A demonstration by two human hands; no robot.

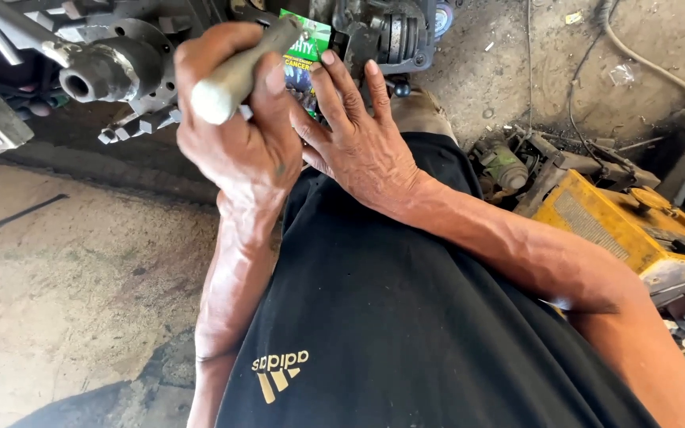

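My left hand (235, 135) is closed around a pale grey tool handle (235, 75) that points up and right toward a dark metal assembly (382, 36). My right hand (354, 135) lies beside it with fingers stretched flat against a small green and blue printed packet (304, 55). The packet sits between both hands, partly hidden by them. The tool's working end is hidden behind the packet and the metal parts. Both forearms cross my black shirt (406, 317).
A greasy shaft with a hollow end (97, 73) sticks out at upper left. A worn yellow metal box (636, 230) and small engine parts (509, 162) lie at right. Cables (644, 59) run over the dirty concrete floor (65, 277).
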